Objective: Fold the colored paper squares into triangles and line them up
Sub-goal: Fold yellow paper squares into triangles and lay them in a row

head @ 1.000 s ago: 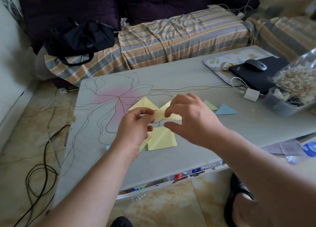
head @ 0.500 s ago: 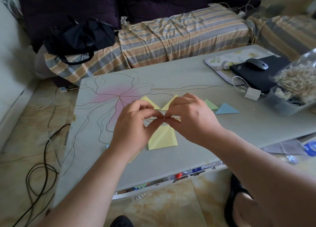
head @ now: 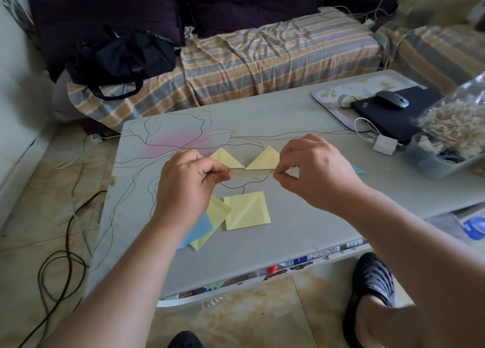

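Above the grey table [head: 301, 216], my left hand [head: 186, 187] and my right hand [head: 315, 169] each pinch one end of a folded yellow paper [head: 252, 174], seen edge-on as a thin strip. Behind it two yellow triangles [head: 227, 159] [head: 265, 159] lie side by side. A blue triangle [head: 358, 169] peeks out past my right hand. Nearer me lie a creased yellow square [head: 246, 211] and a small pile of yellow and blue squares [head: 207, 224], partly under my left wrist.
At the table's right stand a clear tub with a bag of pale bits [head: 451, 135], a white charger [head: 384, 145], and a black laptop with a mouse [head: 392, 102]. Behind are a striped sofa [head: 262, 59] and black bag [head: 120, 59]. Cables [head: 63, 266] lie on the floor.
My hands met at the middle of the folded yellow paper, then slid apart along its crease to its two ends. The second yellow triangle behind is now uncovered.
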The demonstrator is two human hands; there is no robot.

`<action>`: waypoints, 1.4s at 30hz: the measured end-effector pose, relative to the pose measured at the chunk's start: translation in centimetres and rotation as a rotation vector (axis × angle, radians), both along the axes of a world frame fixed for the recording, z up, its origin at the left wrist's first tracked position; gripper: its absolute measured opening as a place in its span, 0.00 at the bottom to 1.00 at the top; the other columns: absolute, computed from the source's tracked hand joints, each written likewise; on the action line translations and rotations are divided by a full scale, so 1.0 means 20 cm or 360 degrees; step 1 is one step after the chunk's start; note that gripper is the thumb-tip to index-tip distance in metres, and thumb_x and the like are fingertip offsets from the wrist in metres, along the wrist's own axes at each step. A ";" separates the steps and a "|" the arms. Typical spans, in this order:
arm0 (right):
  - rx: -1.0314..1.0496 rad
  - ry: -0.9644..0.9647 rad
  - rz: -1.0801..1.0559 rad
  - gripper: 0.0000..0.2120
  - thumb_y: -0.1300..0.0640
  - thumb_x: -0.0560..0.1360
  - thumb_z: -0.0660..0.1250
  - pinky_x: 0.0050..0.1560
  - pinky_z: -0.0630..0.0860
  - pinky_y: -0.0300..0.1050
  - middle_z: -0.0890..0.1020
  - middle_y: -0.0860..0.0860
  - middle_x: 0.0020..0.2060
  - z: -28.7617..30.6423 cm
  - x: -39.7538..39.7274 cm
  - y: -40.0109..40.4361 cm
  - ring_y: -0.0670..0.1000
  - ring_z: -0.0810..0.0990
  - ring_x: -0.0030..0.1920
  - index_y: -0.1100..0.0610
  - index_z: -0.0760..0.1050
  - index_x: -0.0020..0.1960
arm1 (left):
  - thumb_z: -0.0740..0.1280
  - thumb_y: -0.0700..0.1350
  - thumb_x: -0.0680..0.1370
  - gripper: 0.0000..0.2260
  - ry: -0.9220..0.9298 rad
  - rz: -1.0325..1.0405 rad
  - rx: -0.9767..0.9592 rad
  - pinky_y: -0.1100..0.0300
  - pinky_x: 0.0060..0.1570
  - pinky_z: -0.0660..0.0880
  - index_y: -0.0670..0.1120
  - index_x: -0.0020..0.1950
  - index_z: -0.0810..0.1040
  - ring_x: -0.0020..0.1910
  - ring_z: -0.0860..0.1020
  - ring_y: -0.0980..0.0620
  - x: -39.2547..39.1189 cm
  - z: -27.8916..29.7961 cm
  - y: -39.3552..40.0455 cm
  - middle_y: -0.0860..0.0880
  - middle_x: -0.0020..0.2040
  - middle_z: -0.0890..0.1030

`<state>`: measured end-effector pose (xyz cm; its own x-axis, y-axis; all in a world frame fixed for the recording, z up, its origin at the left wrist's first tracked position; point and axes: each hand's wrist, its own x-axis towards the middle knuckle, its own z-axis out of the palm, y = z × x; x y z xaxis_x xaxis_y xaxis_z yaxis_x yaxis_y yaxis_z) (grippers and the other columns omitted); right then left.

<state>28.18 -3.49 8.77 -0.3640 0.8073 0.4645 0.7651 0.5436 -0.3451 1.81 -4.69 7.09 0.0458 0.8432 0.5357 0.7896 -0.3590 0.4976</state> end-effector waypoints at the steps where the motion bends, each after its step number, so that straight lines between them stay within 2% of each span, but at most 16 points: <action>1: -0.0008 0.0006 -0.0010 0.05 0.55 0.73 0.76 0.46 0.79 0.55 0.81 0.41 0.42 0.00 0.01 0.00 0.54 0.76 0.47 0.49 0.82 0.40 | 0.79 0.47 0.74 0.03 0.0001 0.0001 -0.0009 0.57 0.40 0.72 0.54 0.46 0.89 0.41 0.74 0.52 0.00 0.00 0.00 0.56 0.36 0.74; 4: -0.0067 -0.0012 -0.0037 0.05 0.55 0.74 0.76 0.47 0.79 0.57 0.80 0.42 0.43 0.01 0.03 0.01 0.53 0.75 0.47 0.51 0.82 0.41 | 0.79 0.49 0.74 0.04 -0.0021 -0.0021 -0.0016 0.60 0.38 0.68 0.55 0.47 0.89 0.39 0.73 0.52 0.02 0.01 0.00 0.57 0.35 0.72; 10: -0.0208 -0.0074 -0.0188 0.07 0.48 0.76 0.74 0.49 0.76 0.54 0.79 0.43 0.44 0.05 0.04 0.01 0.52 0.73 0.52 0.50 0.81 0.45 | 0.78 0.53 0.74 0.03 -0.0058 -0.0081 -0.0079 0.54 0.37 0.75 0.57 0.47 0.88 0.38 0.76 0.51 0.01 0.03 0.00 0.55 0.36 0.75; 13: -0.0199 -0.0106 -0.0242 0.10 0.45 0.78 0.72 0.44 0.74 0.51 0.78 0.43 0.43 0.05 0.04 0.02 0.52 0.73 0.52 0.51 0.80 0.46 | 0.77 0.59 0.71 0.07 -0.0069 -0.0109 -0.0138 0.52 0.39 0.77 0.57 0.43 0.87 0.40 0.79 0.52 0.01 0.03 -0.01 0.57 0.36 0.79; 16: -0.0268 -0.0136 -0.0303 0.13 0.42 0.80 0.67 0.35 0.65 0.46 0.77 0.44 0.41 0.05 0.04 0.02 0.51 0.72 0.47 0.51 0.74 0.46 | 0.73 0.64 0.70 0.12 -0.0107 -0.0097 -0.0206 0.53 0.38 0.77 0.57 0.41 0.85 0.38 0.79 0.55 0.00 0.03 -0.01 0.57 0.35 0.80; 18: -0.0352 -0.0093 -0.0329 0.13 0.42 0.81 0.66 0.31 0.63 0.45 0.76 0.44 0.37 0.05 0.03 0.02 0.52 0.73 0.41 0.51 0.72 0.47 | 0.73 0.62 0.73 0.11 -0.0075 -0.0085 -0.0218 0.53 0.36 0.76 0.56 0.43 0.84 0.36 0.78 0.53 -0.01 0.02 -0.02 0.55 0.33 0.79; 20: -0.0398 -0.0019 -0.0300 0.10 0.45 0.81 0.67 0.30 0.70 0.47 0.79 0.44 0.35 0.03 0.03 0.02 0.51 0.75 0.38 0.50 0.72 0.47 | 0.73 0.57 0.77 0.06 -0.0103 -0.0098 -0.0276 0.52 0.37 0.77 0.56 0.46 0.84 0.35 0.79 0.53 -0.02 0.02 -0.03 0.56 0.34 0.81; 22: -0.0519 0.0130 -0.0272 0.08 0.48 0.81 0.68 0.35 0.77 0.49 0.83 0.43 0.35 0.02 0.03 0.02 0.46 0.78 0.36 0.49 0.74 0.46 | 0.73 0.53 0.80 0.03 -0.0237 -0.0117 -0.0393 0.53 0.39 0.79 0.57 0.46 0.83 0.36 0.82 0.55 -0.02 0.03 -0.04 0.59 0.36 0.84; 24: -0.0733 0.0399 -0.0251 0.06 0.51 0.81 0.69 0.38 0.78 0.48 0.84 0.41 0.35 0.02 0.01 0.01 0.45 0.80 0.35 0.47 0.76 0.45 | 0.72 0.52 0.80 0.03 -0.0411 -0.0118 -0.0484 0.57 0.41 0.79 0.57 0.46 0.83 0.36 0.82 0.55 0.00 0.03 -0.04 0.58 0.37 0.85; 26: -0.0926 0.0766 -0.0251 0.06 0.54 0.81 0.70 0.38 0.76 0.45 0.86 0.46 0.35 0.02 -0.02 0.01 0.48 0.83 0.35 0.49 0.78 0.45 | 0.72 0.50 0.81 0.04 -0.0646 -0.0123 -0.0534 0.60 0.42 0.79 0.55 0.47 0.84 0.36 0.83 0.54 0.02 0.03 -0.05 0.54 0.39 0.86; 29: -0.1066 0.1114 -0.0286 0.04 0.56 0.79 0.73 0.42 0.75 0.49 0.87 0.50 0.36 0.02 -0.05 0.02 0.49 0.83 0.34 0.53 0.82 0.45 | 0.72 0.50 0.80 0.03 -0.0861 -0.0112 -0.0556 0.58 0.46 0.80 0.53 0.48 0.85 0.40 0.85 0.51 0.03 0.04 -0.04 0.52 0.42 0.87; 32: -0.1111 0.1181 -0.0280 0.03 0.58 0.77 0.74 0.44 0.75 0.51 0.87 0.50 0.39 0.03 -0.05 0.02 0.47 0.83 0.36 0.54 0.84 0.44 | 0.73 0.50 0.80 0.03 -0.0950 -0.0091 -0.0588 0.51 0.51 0.81 0.53 0.49 0.85 0.43 0.86 0.50 0.01 0.03 -0.03 0.52 0.44 0.88; 35: -0.1099 0.1195 -0.0277 0.03 0.59 0.76 0.75 0.44 0.76 0.50 0.88 0.49 0.40 0.02 -0.05 0.01 0.47 0.84 0.37 0.52 0.85 0.46 | 0.73 0.46 0.81 0.03 -0.0956 -0.0068 -0.0606 0.49 0.54 0.81 0.54 0.51 0.85 0.44 0.86 0.50 0.00 0.02 -0.02 0.52 0.44 0.87; 38: -0.1017 0.1076 -0.0306 0.06 0.58 0.75 0.76 0.36 0.75 0.45 0.86 0.46 0.38 -0.02 -0.09 0.03 0.47 0.83 0.35 0.48 0.83 0.47 | 0.69 0.43 0.82 0.08 -0.0924 -0.0015 -0.0641 0.52 0.52 0.80 0.57 0.56 0.80 0.43 0.86 0.53 -0.02 -0.01 0.01 0.56 0.48 0.88; 42: -0.1030 0.0975 -0.0326 0.08 0.54 0.75 0.75 0.33 0.74 0.43 0.85 0.43 0.39 -0.11 -0.19 0.08 0.51 0.84 0.37 0.43 0.80 0.51 | 0.67 0.41 0.84 0.07 -0.1098 0.0162 -0.0757 0.55 0.45 0.78 0.53 0.54 0.81 0.41 0.85 0.53 -0.10 -0.14 0.08 0.55 0.46 0.88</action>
